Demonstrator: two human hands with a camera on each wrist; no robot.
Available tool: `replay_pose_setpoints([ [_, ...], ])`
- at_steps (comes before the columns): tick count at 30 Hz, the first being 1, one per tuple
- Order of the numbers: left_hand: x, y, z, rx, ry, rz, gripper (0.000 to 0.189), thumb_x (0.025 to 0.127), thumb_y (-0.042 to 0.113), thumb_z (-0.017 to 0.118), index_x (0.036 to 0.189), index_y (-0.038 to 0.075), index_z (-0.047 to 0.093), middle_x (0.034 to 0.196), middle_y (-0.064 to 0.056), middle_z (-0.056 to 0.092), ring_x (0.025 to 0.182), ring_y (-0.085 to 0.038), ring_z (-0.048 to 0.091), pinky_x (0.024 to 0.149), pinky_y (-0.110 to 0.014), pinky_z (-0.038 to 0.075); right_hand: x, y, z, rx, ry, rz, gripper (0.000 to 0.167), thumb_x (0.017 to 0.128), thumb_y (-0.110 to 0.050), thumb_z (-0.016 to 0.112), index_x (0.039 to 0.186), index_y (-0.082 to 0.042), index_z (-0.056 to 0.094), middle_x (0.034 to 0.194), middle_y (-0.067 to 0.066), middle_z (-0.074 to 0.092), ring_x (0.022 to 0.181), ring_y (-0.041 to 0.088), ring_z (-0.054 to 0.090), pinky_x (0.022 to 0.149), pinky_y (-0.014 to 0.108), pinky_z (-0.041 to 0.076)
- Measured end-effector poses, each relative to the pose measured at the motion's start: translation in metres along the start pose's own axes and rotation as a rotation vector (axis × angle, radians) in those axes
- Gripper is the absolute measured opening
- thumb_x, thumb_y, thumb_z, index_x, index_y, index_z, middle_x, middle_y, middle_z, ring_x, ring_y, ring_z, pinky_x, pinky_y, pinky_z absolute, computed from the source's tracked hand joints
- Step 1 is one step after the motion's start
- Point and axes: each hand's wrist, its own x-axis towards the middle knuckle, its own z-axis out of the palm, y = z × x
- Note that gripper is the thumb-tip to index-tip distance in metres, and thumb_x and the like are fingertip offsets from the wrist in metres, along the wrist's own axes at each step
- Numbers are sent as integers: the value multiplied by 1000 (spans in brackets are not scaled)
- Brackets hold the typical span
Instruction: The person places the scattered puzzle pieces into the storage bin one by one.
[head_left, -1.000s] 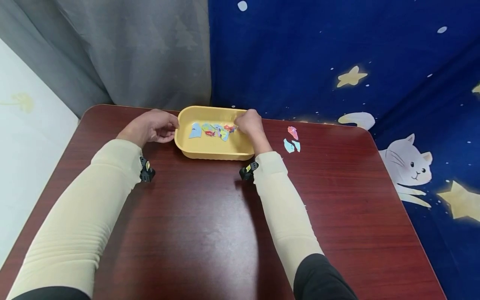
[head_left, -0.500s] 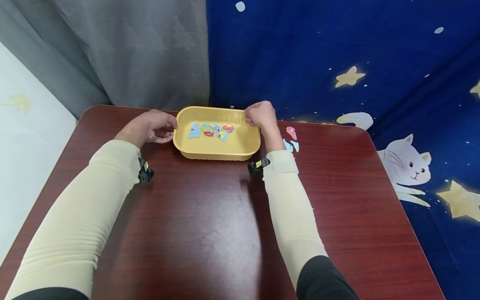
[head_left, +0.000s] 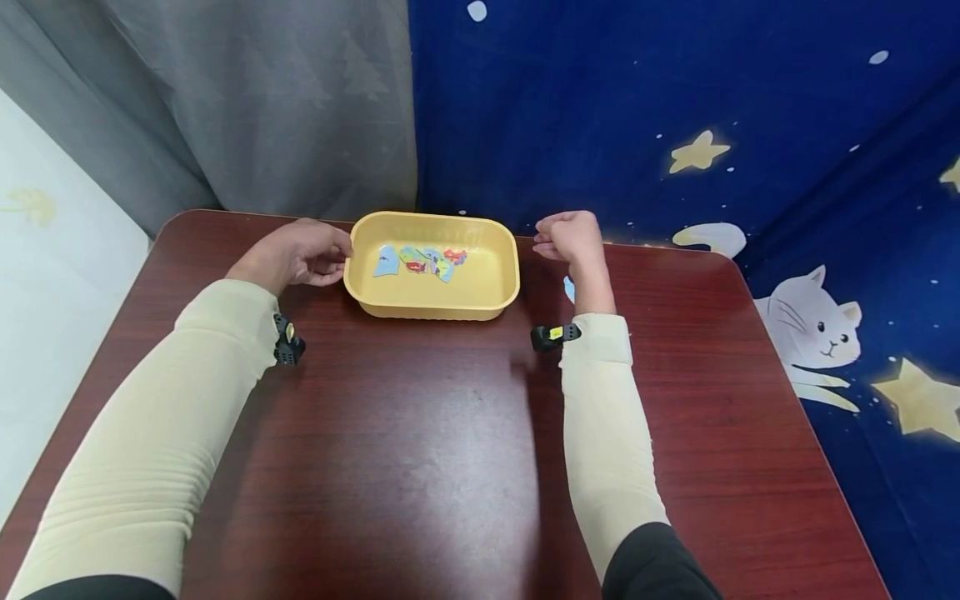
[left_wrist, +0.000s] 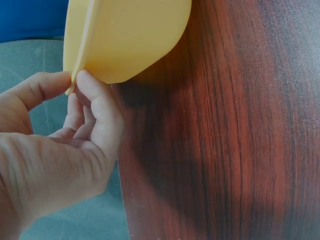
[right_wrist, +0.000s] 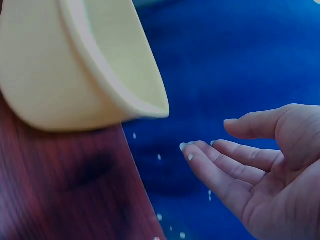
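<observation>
A yellow rectangular tray [head_left: 431,310] with rounded corners stands at the far side of the table. Several colourful flat cut pieces [head_left: 427,262], printed like a map, lie on its bottom. My left hand [head_left: 300,250] pinches the tray's left rim between thumb and index finger, as the left wrist view shows closely [left_wrist: 65,135]. To the right of the tray, my right hand [head_left: 572,237] is in the air, apart from the rim. In the right wrist view its fingers are relaxed and hold nothing. A light blue piece [head_left: 569,288] peeks out beside the right wrist; the arm hides what lies behind.
The dark red wooden table [head_left: 420,467] ends at its back edge close behind the tray. A grey curtain [head_left: 300,108] and a blue curtain with stars [head_left: 555,108] hang behind it. A white wall [head_left: 52,292] stands at the left.
My right hand has left the inside of the tray, passed over its right rim and moved right, covering most of the loose pieces there. The left hand keeps its grip on the rim.
</observation>
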Motion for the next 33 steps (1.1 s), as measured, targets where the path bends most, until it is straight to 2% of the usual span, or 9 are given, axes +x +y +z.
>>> replay_pose_setpoints([
  [11, -1, 0, 1, 4, 4, -5, 22, 92, 13, 58, 112, 7, 51, 76, 0, 58, 64, -11, 60, 70, -24, 57, -1, 31, -25, 59, 34, 89, 26, 94, -13, 63, 115, 2, 64, 96, 18, 69, 75, 21, 72, 77, 32, 59],
  [18, -1, 1, 2, -5, -5, -10, 23, 93, 12, 58, 114, 8, 51, 75, 0, 59, 63, -11, 60, 68, -24, 57, -1, 48, -34, 97, 38, 134, 29, 92, -9, 63, 117, 6, 62, 81, 15, 70, 72, 22, 72, 73, 32, 59],
  [26, -2, 0, 1, -10, -2, -13, 24, 93, 12, 58, 116, 9, 52, 75, 0, 59, 62, -11, 61, 69, -25, 58, -1, 68, -36, 149, 39, 219, 32, 92, -5, 62, 120, 8, 56, 77, 17, 69, 66, 21, 72, 70, 32, 59],
  [33, 0, 0, 0, 2, 4, -12, 27, 92, 13, 57, 118, 8, 50, 76, 0, 59, 63, -10, 60, 70, -24, 57, -4, 81, -37, 144, 20, 296, 34, 95, -8, 59, 125, 5, 52, 83, 17, 71, 73, 23, 73, 74, 33, 59],
])
